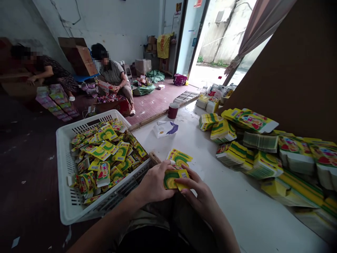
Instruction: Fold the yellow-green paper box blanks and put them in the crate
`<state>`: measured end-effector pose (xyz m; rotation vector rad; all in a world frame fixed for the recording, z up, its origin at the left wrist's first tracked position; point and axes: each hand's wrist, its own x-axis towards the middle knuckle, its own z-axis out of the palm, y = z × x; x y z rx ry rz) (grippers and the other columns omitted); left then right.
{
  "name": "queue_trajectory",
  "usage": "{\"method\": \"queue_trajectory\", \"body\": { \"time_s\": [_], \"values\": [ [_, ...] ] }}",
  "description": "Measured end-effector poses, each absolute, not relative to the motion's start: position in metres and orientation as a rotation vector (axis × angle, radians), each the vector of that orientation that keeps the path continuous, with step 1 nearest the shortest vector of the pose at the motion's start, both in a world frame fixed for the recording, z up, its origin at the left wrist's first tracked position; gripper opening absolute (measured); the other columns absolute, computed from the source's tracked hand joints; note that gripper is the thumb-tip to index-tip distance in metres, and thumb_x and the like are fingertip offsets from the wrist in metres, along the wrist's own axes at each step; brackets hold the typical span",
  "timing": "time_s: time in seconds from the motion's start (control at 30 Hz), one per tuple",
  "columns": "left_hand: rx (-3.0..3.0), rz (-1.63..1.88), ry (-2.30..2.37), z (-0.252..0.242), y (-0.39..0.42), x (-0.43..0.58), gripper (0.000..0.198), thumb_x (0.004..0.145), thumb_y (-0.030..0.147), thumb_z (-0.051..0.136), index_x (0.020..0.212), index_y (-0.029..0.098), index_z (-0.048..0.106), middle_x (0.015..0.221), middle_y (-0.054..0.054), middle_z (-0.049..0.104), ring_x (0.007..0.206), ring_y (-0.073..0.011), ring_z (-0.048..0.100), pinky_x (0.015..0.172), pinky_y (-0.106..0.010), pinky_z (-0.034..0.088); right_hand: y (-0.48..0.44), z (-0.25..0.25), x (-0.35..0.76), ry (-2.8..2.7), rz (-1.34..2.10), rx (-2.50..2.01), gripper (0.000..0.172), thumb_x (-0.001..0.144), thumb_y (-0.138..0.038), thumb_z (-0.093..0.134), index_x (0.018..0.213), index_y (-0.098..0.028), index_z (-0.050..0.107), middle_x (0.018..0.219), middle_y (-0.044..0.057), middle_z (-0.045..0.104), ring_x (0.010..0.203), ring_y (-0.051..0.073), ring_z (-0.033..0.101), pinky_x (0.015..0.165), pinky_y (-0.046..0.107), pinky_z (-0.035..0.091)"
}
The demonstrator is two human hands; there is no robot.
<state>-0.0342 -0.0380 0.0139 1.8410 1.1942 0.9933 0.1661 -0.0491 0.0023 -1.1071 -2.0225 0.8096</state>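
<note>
A small yellow-and-green cardboard box [170,180] is held between my two hands at the table's near edge. My left hand [154,182] grips its left side, with something white on one fingertip. At its right end, the fingers of my right hand [198,191] close on a flap with a barcode. Just beyond my hands, a few more flat yellow cartons [181,155] lie on the white table [231,207]. Left of my left hand is a white plastic basket [63,175] heaped with small yellow cartons [105,147].
Stacks of flat yellow cartons [252,158] line the table's right side. A white-and-purple box [165,129] and a dark red mug [173,111] stand farther back. Two people sit beyond the basket, one handling items over a red carton [116,107]. An open doorway [210,52] lies behind.
</note>
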Motion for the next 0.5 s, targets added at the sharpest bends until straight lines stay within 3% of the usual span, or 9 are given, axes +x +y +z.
{"method": "queue_trajectory", "body": {
  "time_s": [0.07, 0.13, 0.2, 0.27, 0.37, 0.43, 0.5],
  "values": [
    [1.839, 0.994, 1.205, 0.013, -0.039, -0.031, 0.066, 0.061, 0.026, 0.080, 0.121, 0.024, 0.053, 0.111, -0.008, 0.070, 0.104, -0.0315, 0.064, 0.093, -0.041, 0.046, -0.049, 0.000, 0.160, -1.953, 0.775, -1.114, 0.024, 0.092, -0.032, 0.058, 0.113, -0.025, 0.067, 0.141, 0.013, 0.050, 0.133, 0.030, 0.047, 0.105, 0.048, 0.044],
    [1.785, 1.030, 1.213, 0.012, -0.040, -0.029, 0.067, 0.059, 0.026, 0.082, 0.120, 0.024, 0.054, 0.111, -0.008, 0.070, 0.105, -0.0316, 0.063, 0.094, -0.041, 0.046, -0.049, -0.007, 0.151, -1.823, 0.768, -1.124, 0.041, 0.091, -0.033, 0.058, 0.131, -0.025, 0.051, 0.143, 0.014, 0.047, 0.134, 0.030, 0.045, 0.105, 0.049, 0.044],
    [1.613, 1.151, 1.209, 0.012, -0.036, -0.032, 0.066, 0.058, 0.025, 0.084, 0.117, 0.024, 0.055, 0.110, -0.007, 0.069, 0.104, -0.0295, 0.063, 0.093, -0.038, 0.046, -0.045, -0.016, 0.148, -1.704, 0.815, -1.160, 0.060, 0.091, -0.037, 0.057, 0.144, -0.024, 0.032, 0.144, 0.016, 0.045, 0.125, 0.028, 0.054, 0.098, 0.047, 0.050],
    [1.244, 1.422, 1.186, 0.013, -0.025, -0.041, 0.060, 0.062, 0.030, 0.084, 0.113, 0.024, 0.053, 0.112, -0.006, 0.066, 0.105, -0.0245, 0.062, 0.091, -0.032, 0.046, -0.034, -0.025, 0.152, -1.649, 0.791, -1.284, 0.056, 0.090, -0.043, 0.056, 0.138, -0.020, 0.039, 0.134, 0.017, 0.054, 0.107, 0.027, 0.064, 0.090, 0.045, 0.054],
    [0.491, 1.807, 1.093, 0.012, -0.005, -0.060, 0.043, 0.073, 0.047, 0.073, 0.103, 0.027, 0.049, 0.113, -0.001, 0.060, 0.109, -0.0169, 0.056, 0.090, -0.025, 0.044, -0.012, -0.039, 0.165, -1.746, 0.472, -1.591, 0.037, 0.089, -0.044, 0.053, 0.111, -0.015, 0.061, 0.105, 0.015, 0.064, 0.094, 0.028, 0.065, 0.084, 0.043, 0.053],
    [0.322, 1.797, 1.088, 0.011, 0.002, -0.067, 0.037, 0.079, 0.057, 0.059, 0.097, 0.026, 0.047, 0.111, -0.002, 0.058, 0.108, -0.0148, 0.055, 0.087, -0.023, 0.044, 0.000, -0.048, 0.171, -1.900, 0.267, -1.759, 0.035, 0.086, -0.040, 0.053, 0.108, -0.014, 0.064, 0.101, 0.015, 0.064, 0.090, 0.029, 0.064, 0.082, 0.042, 0.053],
    [0.304, 1.713, 1.081, 0.009, -0.002, -0.064, 0.035, 0.076, 0.050, 0.063, 0.093, 0.024, 0.048, 0.104, -0.003, 0.059, 0.098, -0.0153, 0.057, 0.081, -0.024, 0.045, 0.005, -0.056, 0.174, -1.977, 0.234, -1.781, 0.028, 0.081, -0.033, 0.055, 0.095, -0.013, 0.068, 0.092, 0.017, 0.063, 0.084, 0.031, 0.062, 0.080, 0.045, 0.051]
  ]
}}
